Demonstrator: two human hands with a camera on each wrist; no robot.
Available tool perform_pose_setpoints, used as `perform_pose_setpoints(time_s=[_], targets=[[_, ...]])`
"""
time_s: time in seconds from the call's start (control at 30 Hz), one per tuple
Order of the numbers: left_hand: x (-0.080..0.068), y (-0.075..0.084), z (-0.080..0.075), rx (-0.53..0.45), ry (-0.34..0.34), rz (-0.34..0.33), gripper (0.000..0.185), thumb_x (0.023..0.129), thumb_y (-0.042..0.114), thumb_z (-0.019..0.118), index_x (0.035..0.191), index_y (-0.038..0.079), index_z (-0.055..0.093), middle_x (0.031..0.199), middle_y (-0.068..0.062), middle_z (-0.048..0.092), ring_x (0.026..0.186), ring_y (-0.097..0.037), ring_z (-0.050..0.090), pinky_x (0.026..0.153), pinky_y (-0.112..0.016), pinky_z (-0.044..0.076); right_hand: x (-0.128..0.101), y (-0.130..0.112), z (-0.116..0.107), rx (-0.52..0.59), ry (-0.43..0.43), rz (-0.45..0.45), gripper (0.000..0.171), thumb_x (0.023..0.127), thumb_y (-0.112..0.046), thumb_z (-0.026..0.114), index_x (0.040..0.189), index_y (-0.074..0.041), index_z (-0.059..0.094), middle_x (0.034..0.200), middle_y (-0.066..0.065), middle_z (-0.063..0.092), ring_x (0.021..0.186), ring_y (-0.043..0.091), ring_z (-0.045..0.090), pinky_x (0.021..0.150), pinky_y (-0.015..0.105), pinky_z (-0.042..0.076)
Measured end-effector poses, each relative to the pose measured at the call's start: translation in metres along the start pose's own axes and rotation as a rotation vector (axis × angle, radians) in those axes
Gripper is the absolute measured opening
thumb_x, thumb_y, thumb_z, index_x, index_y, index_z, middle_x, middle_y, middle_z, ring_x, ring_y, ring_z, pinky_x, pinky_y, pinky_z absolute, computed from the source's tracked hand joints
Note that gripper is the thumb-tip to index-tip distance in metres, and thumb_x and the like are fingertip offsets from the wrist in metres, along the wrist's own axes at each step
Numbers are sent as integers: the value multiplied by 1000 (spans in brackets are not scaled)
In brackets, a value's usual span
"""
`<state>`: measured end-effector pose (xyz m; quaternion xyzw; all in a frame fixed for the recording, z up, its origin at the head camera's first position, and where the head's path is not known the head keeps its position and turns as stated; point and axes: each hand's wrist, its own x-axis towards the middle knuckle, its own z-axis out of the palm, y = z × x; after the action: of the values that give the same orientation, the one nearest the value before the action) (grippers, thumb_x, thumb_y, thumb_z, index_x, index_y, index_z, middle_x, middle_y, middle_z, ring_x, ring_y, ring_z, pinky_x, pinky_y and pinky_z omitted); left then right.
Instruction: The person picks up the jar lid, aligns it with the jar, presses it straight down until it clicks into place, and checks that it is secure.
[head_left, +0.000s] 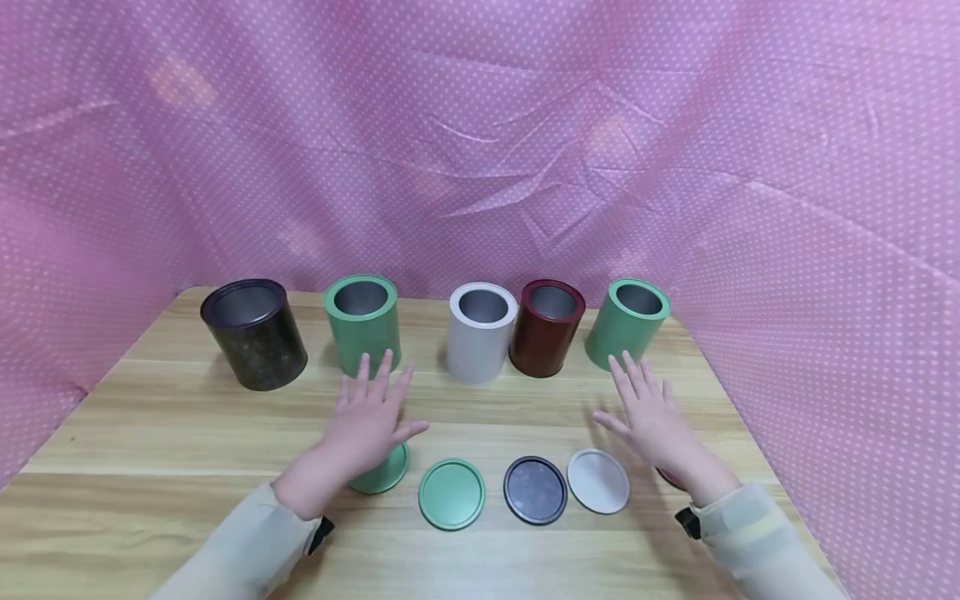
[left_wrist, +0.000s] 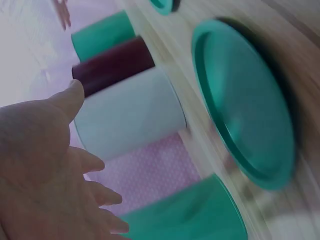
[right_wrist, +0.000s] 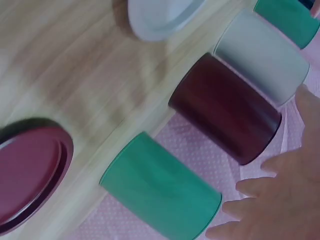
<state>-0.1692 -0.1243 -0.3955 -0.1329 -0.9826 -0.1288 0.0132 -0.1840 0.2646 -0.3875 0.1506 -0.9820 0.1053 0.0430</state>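
My left hand [head_left: 365,425] hovers with spread fingers above a green lid [head_left: 384,472], its fingertips in front of the left green can [head_left: 363,337]. Over on the right, my right hand [head_left: 651,417] is spread too, holding nothing, near the right green can [head_left: 621,333]. It partly hides a dark red lid [head_left: 670,477], which shows better in the right wrist view. Between the hands lie another green lid [head_left: 452,494], a black lid [head_left: 535,490] and a white lid [head_left: 597,481]. Behind them stand a white can [head_left: 477,350] and a dark red can [head_left: 542,342], both upright and lidless.
A black can [head_left: 264,346] stands upright at the far left, its top uncovered. All the cans form a row along the back of the wooden table [head_left: 187,517]. Pink dotted cloth [head_left: 480,125] hangs behind and along both sides.
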Motion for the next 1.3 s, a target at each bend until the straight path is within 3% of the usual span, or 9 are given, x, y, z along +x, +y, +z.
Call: perform_pose_setpoints(time_s=[0.57,0.93,1.3], targets=[[19,49,10,11,-50,159,83,92,58,53,155,15,22,160,-17,18,146,-43,15,117,-59,20,-8,-11,16,84,12,-134,82,90,-31,67,150,5,24,157,28,18,144,49,16,113,66,18],[13,71,38,4,-47,326,82,91,56,56,152,7,29,155,-19,31,143,-38,30,115,-53,30,-21,-11,28,79,-4,-246,83,88,-35,69,149,4,27,154,28,27,141,48,26,112,60,28],[4,99,56,28,-105,417,83,89,59,57,149,6,35,152,-19,37,142,-37,33,116,-50,30,-36,-13,37,14,-13,-423,81,85,-36,70,142,10,36,145,31,39,134,48,38,108,59,35]])
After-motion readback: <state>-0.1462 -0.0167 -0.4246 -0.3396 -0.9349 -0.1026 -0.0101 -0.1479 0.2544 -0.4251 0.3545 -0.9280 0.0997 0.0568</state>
